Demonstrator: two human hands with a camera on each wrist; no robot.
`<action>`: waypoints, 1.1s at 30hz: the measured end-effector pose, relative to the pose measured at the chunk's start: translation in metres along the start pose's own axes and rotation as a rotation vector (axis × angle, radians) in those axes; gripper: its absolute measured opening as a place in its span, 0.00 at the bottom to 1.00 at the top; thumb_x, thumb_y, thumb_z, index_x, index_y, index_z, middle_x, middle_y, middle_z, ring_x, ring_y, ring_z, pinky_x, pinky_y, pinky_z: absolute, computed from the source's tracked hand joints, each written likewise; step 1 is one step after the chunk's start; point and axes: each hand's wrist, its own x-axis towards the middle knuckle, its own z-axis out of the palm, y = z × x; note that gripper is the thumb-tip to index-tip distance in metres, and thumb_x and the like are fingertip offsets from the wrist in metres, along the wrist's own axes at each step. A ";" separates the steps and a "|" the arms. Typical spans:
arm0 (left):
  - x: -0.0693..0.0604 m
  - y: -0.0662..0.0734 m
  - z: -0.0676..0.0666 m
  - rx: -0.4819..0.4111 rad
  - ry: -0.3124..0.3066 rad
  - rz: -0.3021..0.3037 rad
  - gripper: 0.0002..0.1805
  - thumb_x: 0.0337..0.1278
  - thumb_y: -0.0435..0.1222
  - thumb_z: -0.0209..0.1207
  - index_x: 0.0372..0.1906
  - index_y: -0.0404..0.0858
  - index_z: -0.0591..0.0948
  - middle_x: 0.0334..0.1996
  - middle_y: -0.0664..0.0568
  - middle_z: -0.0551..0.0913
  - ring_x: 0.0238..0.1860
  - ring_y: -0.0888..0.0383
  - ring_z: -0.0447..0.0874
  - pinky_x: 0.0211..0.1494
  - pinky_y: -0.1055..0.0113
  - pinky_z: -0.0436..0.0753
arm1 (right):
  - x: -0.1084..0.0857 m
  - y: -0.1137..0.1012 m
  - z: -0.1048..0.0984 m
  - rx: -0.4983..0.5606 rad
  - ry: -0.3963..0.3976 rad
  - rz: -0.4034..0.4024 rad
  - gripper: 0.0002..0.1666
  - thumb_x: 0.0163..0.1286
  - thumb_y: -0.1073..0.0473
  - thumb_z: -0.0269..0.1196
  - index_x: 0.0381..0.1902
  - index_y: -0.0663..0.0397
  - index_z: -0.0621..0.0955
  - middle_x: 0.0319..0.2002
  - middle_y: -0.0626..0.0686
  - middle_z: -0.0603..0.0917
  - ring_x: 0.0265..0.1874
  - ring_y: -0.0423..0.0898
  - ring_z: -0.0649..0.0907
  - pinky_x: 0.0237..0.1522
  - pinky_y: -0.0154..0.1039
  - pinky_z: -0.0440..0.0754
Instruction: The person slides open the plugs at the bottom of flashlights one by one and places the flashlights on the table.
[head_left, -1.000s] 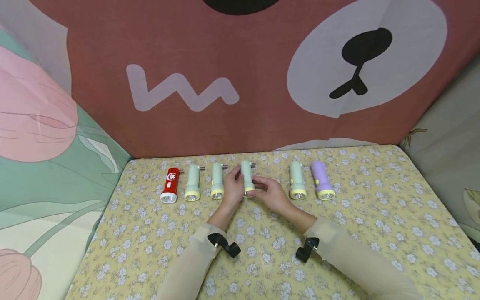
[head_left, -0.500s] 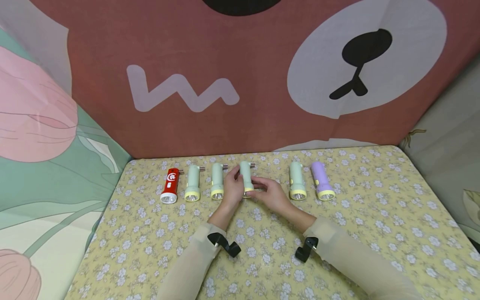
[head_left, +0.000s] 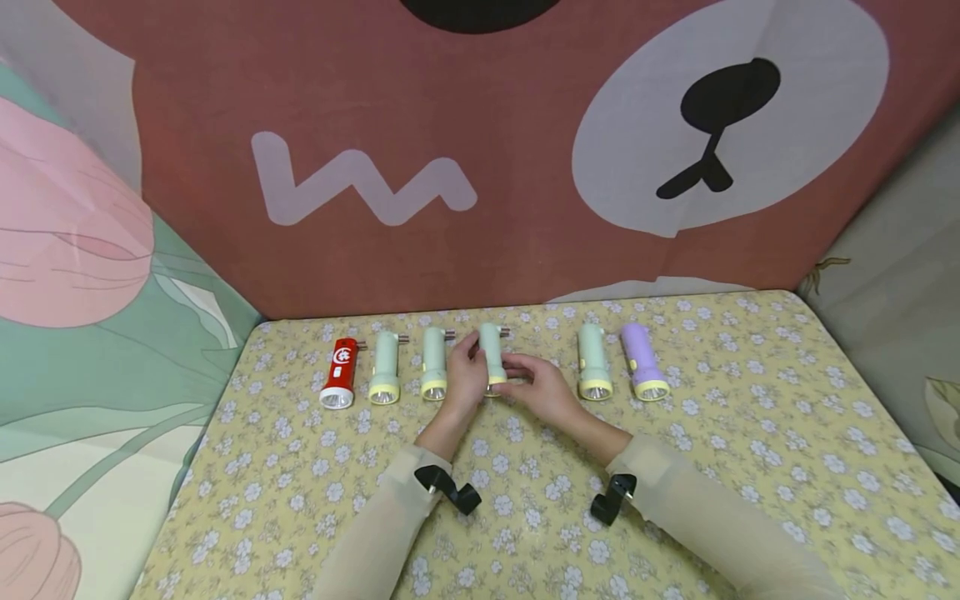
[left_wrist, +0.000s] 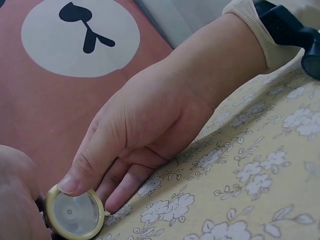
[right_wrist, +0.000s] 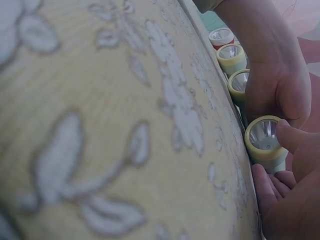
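A mint-green flashlight with a yellow head (head_left: 491, 350) lies on the table between both hands, its lens toward the person and metal prongs out at its upper right. My left hand (head_left: 467, 375) grips its left side, the fingers partly hidden. From the right, my right hand (head_left: 546, 390) pinches the head end. The right thumb rests on the yellow rim (left_wrist: 101, 212) in the left wrist view, fingers beside it. In the right wrist view the flashlight's lens (right_wrist: 264, 135) faces the camera, with the right hand (right_wrist: 300, 185) around its lower side.
Left of the hands lie a red flashlight (head_left: 342, 367) and two mint-green ones (head_left: 386, 358), (head_left: 434, 354). To the right are another mint-green flashlight (head_left: 593, 354) and a purple one (head_left: 641, 354). A floral cloth (head_left: 525, 533) covers the table; printed fabric (head_left: 375, 267) stands behind.
The flashlight between the hands has shifted very slightly left. Both hands keep nearly the same place and hold.
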 end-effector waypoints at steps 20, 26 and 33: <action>0.001 0.001 0.001 -0.007 0.015 -0.017 0.24 0.76 0.24 0.44 0.72 0.24 0.66 0.67 0.31 0.72 0.69 0.39 0.70 0.73 0.50 0.71 | 0.000 -0.003 0.000 0.035 -0.001 0.034 0.39 0.66 0.61 0.72 0.72 0.63 0.70 0.61 0.61 0.81 0.59 0.56 0.82 0.55 0.42 0.84; 0.000 0.005 -0.001 -0.025 0.003 -0.029 0.26 0.76 0.27 0.46 0.74 0.24 0.64 0.73 0.30 0.64 0.73 0.37 0.63 0.76 0.49 0.66 | -0.001 -0.009 -0.002 0.037 -0.015 0.070 0.39 0.68 0.61 0.71 0.73 0.63 0.69 0.62 0.62 0.80 0.60 0.57 0.81 0.55 0.42 0.85; -0.002 0.014 -0.009 -0.015 -0.051 0.042 0.28 0.77 0.31 0.47 0.75 0.26 0.61 0.74 0.31 0.63 0.73 0.37 0.63 0.75 0.46 0.67 | -0.006 -0.017 -0.008 -0.188 -0.027 -0.031 0.39 0.73 0.52 0.67 0.73 0.65 0.68 0.66 0.63 0.76 0.62 0.59 0.79 0.59 0.50 0.82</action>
